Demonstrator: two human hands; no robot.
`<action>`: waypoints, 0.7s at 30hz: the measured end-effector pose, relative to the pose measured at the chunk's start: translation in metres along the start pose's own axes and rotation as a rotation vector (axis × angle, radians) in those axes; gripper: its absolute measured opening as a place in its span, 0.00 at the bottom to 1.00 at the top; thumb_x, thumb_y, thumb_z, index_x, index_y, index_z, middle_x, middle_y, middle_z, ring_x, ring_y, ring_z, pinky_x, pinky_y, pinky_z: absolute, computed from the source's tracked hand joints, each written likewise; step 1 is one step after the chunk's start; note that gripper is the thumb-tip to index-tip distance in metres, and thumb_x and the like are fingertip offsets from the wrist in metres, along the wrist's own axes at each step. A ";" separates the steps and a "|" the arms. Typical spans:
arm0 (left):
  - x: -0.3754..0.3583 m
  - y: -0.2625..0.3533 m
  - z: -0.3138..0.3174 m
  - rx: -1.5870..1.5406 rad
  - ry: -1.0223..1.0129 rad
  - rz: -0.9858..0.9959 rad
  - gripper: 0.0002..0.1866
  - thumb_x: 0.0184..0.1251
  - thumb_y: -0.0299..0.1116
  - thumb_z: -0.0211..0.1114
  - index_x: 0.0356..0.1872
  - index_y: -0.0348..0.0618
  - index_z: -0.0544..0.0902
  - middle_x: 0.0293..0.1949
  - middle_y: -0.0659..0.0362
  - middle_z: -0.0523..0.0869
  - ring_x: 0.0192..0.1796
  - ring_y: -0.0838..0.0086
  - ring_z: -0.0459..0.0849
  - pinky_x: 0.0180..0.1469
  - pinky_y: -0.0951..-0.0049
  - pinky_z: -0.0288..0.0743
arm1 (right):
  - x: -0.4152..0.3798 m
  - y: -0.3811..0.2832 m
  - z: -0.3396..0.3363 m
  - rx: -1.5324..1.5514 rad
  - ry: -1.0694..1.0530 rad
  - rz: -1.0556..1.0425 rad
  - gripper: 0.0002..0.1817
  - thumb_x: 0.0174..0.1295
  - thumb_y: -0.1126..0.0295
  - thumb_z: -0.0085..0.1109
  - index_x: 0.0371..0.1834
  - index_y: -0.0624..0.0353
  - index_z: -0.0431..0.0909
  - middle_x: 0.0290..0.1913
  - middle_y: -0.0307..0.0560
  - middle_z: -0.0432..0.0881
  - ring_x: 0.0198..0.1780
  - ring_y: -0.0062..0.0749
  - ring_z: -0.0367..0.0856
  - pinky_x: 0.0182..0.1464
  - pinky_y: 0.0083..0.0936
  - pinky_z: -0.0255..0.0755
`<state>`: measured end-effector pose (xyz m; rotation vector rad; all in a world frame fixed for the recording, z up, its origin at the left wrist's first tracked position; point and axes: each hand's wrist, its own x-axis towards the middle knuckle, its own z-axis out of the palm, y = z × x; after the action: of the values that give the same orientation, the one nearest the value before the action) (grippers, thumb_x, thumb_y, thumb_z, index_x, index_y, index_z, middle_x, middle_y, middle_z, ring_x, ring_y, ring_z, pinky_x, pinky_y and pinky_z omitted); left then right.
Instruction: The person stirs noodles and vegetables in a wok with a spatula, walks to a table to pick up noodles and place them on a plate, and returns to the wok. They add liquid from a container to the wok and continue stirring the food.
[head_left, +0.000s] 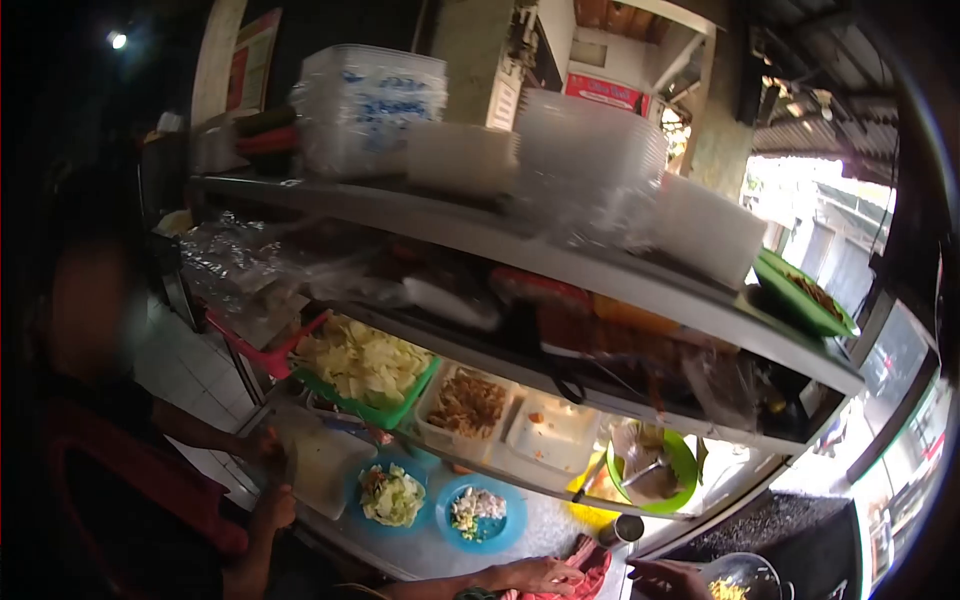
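At the bottom centre, my left hand is closed on a bunched red cloth on the metal counter. A dark, shadowed shape, seemingly my right hand, lies at the bottom edge beside a pan with yellowish food; its fingers are too dark to read. Between the cloth and the shelf stands a metal cup. Left of my left hand are a blue plate with chopped pale and green pieces and another blue plate with cut vegetables.
A co-worker's hands are over a white cutting board at left. Behind the plates are a green basket of leaves, food tubs and a green bowl. A metal shelf with stacked containers crosses above.
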<state>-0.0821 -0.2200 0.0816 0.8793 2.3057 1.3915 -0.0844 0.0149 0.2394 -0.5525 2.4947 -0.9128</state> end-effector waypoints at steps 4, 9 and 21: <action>-0.050 0.078 -0.096 -0.064 0.247 0.290 0.22 0.65 0.37 0.64 0.60 0.48 0.76 0.56 0.51 0.80 0.56 0.60 0.80 0.58 0.64 0.72 | 0.000 -0.062 -0.049 0.358 0.025 -0.481 0.20 0.60 0.81 0.58 0.57 0.63 0.75 0.40 0.44 0.83 0.42 0.23 0.79 0.45 0.24 0.75; -0.147 0.167 -0.193 0.178 0.725 0.482 0.18 0.63 0.30 0.65 0.54 0.42 0.79 0.50 0.54 0.84 0.52 0.66 0.83 0.54 0.66 0.75 | -0.013 -0.195 -0.075 -0.569 0.535 -0.772 0.15 0.45 0.75 0.69 0.39 0.57 0.85 0.27 0.39 0.85 0.28 0.26 0.78 0.34 0.25 0.68; -0.238 0.276 -0.353 0.310 1.372 0.798 0.15 0.69 0.36 0.60 0.52 0.39 0.78 0.42 0.54 0.86 0.47 0.73 0.84 0.48 0.74 0.75 | 0.013 -0.313 -0.075 -0.826 0.727 -0.987 0.06 0.60 0.73 0.59 0.37 0.58 0.83 0.29 0.44 0.84 0.31 0.28 0.80 0.37 0.27 0.72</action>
<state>0.0023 -0.5214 0.4810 1.2370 3.3782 2.5957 -0.0653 -0.1742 0.4995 -2.1773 3.2058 -0.2772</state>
